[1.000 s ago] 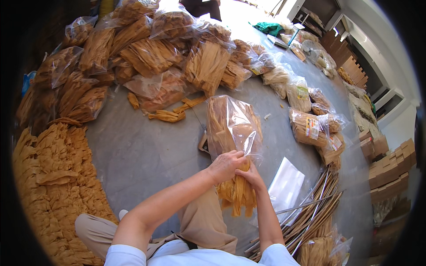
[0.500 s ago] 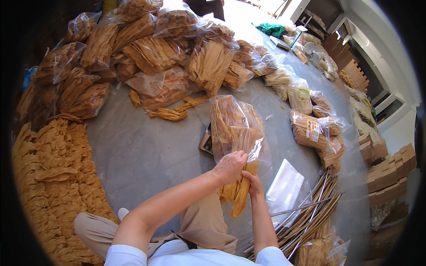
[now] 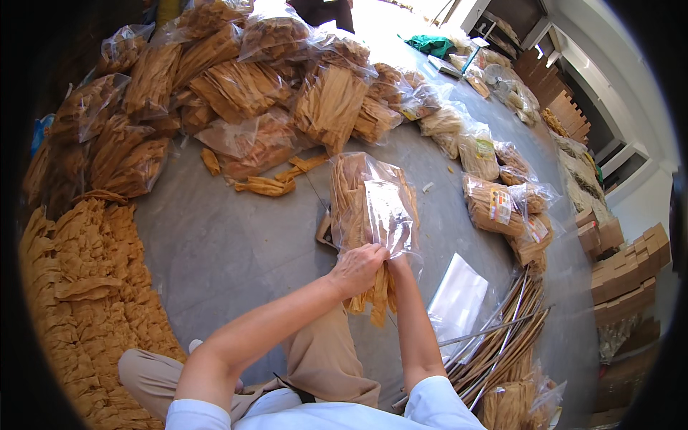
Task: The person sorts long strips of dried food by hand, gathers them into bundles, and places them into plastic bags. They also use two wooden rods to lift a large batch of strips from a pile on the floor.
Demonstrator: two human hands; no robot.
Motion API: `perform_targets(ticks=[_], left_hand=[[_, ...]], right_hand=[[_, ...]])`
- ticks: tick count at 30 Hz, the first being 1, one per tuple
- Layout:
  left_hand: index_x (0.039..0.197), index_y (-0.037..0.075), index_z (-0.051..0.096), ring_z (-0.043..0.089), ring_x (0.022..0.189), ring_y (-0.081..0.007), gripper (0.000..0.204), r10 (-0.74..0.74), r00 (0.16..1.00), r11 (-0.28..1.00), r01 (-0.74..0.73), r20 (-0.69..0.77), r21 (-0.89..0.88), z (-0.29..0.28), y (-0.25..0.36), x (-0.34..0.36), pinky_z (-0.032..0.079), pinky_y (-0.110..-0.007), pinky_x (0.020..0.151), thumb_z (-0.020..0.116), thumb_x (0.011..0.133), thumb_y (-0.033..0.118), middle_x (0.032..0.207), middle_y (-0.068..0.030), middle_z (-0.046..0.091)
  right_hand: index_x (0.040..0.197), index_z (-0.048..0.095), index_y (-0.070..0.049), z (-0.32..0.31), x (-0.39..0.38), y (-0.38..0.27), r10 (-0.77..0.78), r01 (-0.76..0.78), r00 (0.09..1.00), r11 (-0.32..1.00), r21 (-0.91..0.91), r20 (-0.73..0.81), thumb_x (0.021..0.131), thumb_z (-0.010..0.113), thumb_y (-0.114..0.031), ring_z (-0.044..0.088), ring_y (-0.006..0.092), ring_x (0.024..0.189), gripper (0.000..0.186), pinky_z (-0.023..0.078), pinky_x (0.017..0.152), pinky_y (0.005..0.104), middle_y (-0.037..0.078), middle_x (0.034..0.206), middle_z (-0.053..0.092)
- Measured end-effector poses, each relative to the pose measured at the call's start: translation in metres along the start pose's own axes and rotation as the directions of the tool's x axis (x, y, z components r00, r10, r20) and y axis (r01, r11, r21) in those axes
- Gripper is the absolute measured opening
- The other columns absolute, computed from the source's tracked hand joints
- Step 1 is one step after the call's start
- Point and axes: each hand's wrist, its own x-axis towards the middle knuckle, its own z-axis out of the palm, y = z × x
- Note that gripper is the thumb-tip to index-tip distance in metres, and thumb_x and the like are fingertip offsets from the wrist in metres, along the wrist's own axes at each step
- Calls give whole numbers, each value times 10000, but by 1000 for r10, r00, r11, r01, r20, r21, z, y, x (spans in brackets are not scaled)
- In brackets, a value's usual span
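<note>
The clear bag [image 3: 351, 190] stretches lengthwise toward the far side, its near end pinched in the closed left hand [image 3: 358, 269], the adjoining right hand [image 3: 398, 266] hiding its grip.

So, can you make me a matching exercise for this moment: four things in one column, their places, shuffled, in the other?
Things:
1. left hand
2. heap of thin sticks
3. green bundle
4. crinkled brown strips laid out in rows

Places:
A. beside the platform scale with a blue post, at the far end
B. lower right of the view
C. at the near end of the clear bag
D. along the left side of the view

Pairs: 1-C; 2-B; 3-A; 4-D
</note>
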Motion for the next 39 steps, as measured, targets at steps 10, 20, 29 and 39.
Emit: perform_targets(ticks=[10, 20, 29, 39], left_hand=[[822, 3, 569, 561, 849, -309, 181, 39, 999, 999, -39, 9, 11, -14, 3, 1, 471, -380, 746, 523, 660, -64, 832, -128, 553], [833, 5, 543, 557, 852, -312, 191, 3, 992, 1000, -2, -127, 9, -18, 0, 0, 462, -386, 735, 499, 665, -76, 819, -130, 545], [830, 7, 535, 561, 848, -318, 163, -17, 995, 1000, 16, -95, -16, -9, -2, 1, 465, -384, 725, 531, 677, -47, 828, -130, 556], [831, 29, 541, 573, 833, -305, 143, 24, 994, 999, -19, -107, 46, -18, -3, -1, 474, -371, 724, 568, 694, -4, 822, -119, 560]], right_hand=[[1222, 440, 31, -10, 19, -18, -99, 65, 993, 923, -380, -71, 827, 633, -295, 563, 222, 911, 547, 463, 787, 333, 106, 1059, 573], [1260, 408, 53, -10, -2, -30, -156, 94, 983, 883, -460, -99, 846, 609, -349, 560, 254, 930, 612, 454, 801, 353, 139, 1080, 574], [1251, 411, 30, -19, -134, 20, 142, -72, 978, 916, 396, -151, 817, 652, -389, 495, 222, 1077, 650, 402, 905, 310, 153, 1195, 486], [1213, 461, 47, 44, -31, 53, -58, 61, 988, 998, 17, -144, 773, 675, -245, 471, 253, 1116, 569, 380, 946, 337, 180, 1227, 476]])
